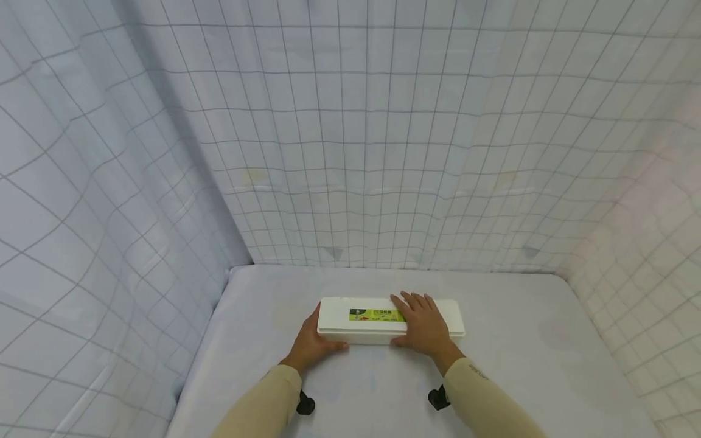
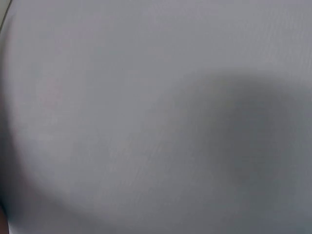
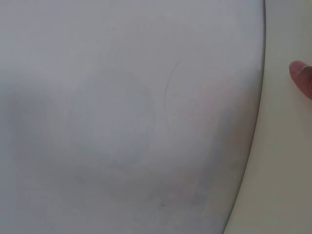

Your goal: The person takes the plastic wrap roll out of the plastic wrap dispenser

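A long white plastic-wrap box (image 1: pixel 334 313) with a yellow-green label lies crosswise on the white table. My left hand (image 1: pixel 311 347) grips its left end, thumb along the front face and fingers round the end toward the back, partly hidden. Over the right half of the lid lies my right hand (image 1: pixel 424 325), fingers reaching to the back edge and thumb on the front face. In the right wrist view the thumb (image 3: pixel 302 78) touches the pale side of the box (image 3: pixel 282 146). The left wrist view holds mostly blurred white cloth.
A white cloth covers the table (image 1: pixel 372 389). White curtains with a dark grid (image 1: pixel 361 152) enclose it at the back and both sides. Black wrist-camera parts (image 1: pixel 438 398) show beneath each sleeve.
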`<state>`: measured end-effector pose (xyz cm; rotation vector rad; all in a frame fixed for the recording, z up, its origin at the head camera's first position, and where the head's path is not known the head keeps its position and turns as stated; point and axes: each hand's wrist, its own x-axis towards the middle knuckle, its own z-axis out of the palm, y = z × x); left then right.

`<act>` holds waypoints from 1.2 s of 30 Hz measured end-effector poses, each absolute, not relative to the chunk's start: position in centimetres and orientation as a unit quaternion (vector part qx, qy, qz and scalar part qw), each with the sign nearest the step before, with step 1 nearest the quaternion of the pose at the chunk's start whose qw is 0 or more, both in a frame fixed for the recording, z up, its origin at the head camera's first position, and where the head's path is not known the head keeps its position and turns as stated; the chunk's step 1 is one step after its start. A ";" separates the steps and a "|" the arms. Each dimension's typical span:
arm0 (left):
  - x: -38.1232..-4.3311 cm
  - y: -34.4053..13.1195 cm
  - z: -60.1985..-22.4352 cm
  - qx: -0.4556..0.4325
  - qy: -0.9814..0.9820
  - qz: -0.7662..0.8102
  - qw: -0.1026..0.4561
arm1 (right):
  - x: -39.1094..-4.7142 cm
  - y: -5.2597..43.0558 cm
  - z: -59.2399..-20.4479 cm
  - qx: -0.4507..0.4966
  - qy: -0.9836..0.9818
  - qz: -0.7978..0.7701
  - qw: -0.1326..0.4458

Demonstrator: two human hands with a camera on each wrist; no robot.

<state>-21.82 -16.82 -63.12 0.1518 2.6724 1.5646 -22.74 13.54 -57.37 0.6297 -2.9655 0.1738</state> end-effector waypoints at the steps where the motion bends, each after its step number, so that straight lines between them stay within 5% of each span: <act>1: -21.8 -16.7 -63.2 0.045 0.865 0.500 0.014 | -22.7 13.5 -57.5 0.207 -0.975 0.057 0.054; 19: -21.1 -15.9 -63.5 -0.008 0.895 0.445 -0.040 | -23.4 12.0 -56.1 0.169 -0.981 0.057 -0.072; 36: -20.8 -15.7 -63.6 -0.009 0.900 0.433 -0.046 | -23.3 11.4 -55.6 0.151 -0.985 0.050 -0.072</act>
